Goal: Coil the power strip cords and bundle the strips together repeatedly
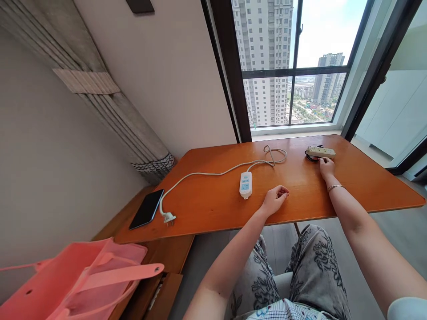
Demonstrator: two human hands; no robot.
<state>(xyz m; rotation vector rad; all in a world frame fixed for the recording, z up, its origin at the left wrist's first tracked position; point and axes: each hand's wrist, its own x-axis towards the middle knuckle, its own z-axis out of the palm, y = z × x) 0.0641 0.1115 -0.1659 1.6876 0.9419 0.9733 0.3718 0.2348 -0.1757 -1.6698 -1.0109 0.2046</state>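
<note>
My left hand (pixel 275 199) rests on the orange wooden table (pixel 213 209) with fingers loosely curled and nothing in them, just right of a white power strip with blue sockets (pixel 246 184). Its white cable (pixel 213 173) loops at the back and runs left to a plug (pixel 168 218). My right hand (pixel 326 167) reaches forward, fingers stretched toward a beige power strip (pixel 320 152) at the far side, fingertips at or just short of it. A dark cord (pixel 310 156) lies under that strip.
A black phone (pixel 147 208) lies at the table's left end. A pink bag (pixel 80 280) sits on a lower wooden cabinet (pixel 167 258) at the left. A tied grey curtain (pixel 100 89) hangs beside the large window (pixel 293 66).
</note>
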